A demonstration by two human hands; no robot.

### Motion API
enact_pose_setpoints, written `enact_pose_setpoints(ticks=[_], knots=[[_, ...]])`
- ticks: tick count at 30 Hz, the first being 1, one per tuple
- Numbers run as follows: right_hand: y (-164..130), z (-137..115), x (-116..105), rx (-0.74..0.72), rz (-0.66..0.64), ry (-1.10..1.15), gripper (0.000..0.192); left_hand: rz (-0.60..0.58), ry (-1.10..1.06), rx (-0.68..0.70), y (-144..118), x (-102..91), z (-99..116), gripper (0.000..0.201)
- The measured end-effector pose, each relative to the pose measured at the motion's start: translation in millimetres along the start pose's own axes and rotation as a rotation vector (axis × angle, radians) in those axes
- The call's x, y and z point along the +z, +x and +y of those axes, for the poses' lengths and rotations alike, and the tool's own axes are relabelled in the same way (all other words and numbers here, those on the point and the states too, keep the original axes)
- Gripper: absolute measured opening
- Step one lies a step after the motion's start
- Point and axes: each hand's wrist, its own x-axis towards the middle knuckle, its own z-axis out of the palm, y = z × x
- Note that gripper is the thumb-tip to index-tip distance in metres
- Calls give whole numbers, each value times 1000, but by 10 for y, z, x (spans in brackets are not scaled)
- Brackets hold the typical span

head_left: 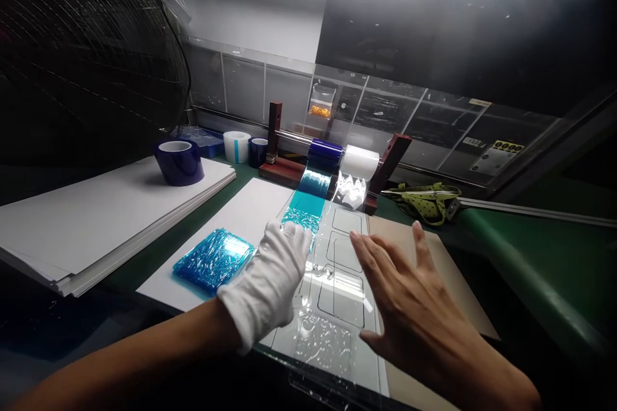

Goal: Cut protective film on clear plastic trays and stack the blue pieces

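Clear film (332, 282) between both hands

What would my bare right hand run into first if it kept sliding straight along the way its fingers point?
The right hand points up and left across the clear sheet. Straight on, it would likely first meet the crinkled clear film hanging from the white roll on the dispenser, though depth is hard to judge.

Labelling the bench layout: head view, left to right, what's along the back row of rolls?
Dark blue tape roll on the white sheet stack → white roll → small dark blue roll → blue film roll on the holder rod → clear film roll → green tool.
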Motion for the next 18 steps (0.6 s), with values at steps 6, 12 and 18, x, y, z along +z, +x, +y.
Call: enact_pose_setpoints(ticks=[6, 12, 18], knots=[[-392, 294, 135, 64, -71, 186, 122, -17, -306, 71, -190, 266, -138, 121], [-679, 425, 233, 72, -193, 369, 120, -85, -701, 170, -234, 330, -238, 120], [-811, 568, 388, 139, -265, 470, 122, -87, -563, 117, -160, 352, -29, 120]])
